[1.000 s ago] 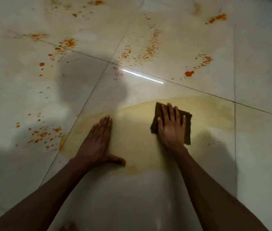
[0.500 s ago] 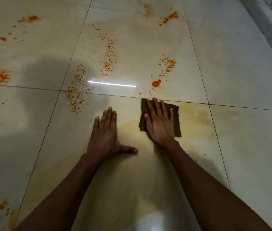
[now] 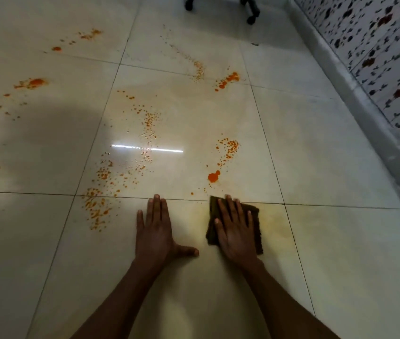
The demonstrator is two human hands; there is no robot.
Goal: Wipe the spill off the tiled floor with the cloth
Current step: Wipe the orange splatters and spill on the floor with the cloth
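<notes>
My right hand (image 3: 235, 228) presses flat on a folded dark brown cloth (image 3: 255, 217) lying on the pale glossy tiled floor (image 3: 328, 253), just below a grout line. My left hand (image 3: 156, 230) rests flat on the floor beside it, fingers together, thumb out, holding nothing. Orange spill (image 3: 213, 176) lies in blobs and splatters just beyond the cloth, with more orange splatter (image 3: 96, 206) to the left and further away. A yellowish smear (image 3: 275, 216) surrounds the cloth.
A wall with flower-patterned tiles (image 3: 377, 57) and a grey skirting (image 3: 355, 99) runs along the right. Black chair castors (image 3: 251, 11) stand at the far top. A light reflection streak (image 3: 147, 148) lies on the tile ahead.
The view has swung up and to the right, bringing the wall and castors into sight. My right hand and the cloth have slid nearer the grout line and the orange blob.
</notes>
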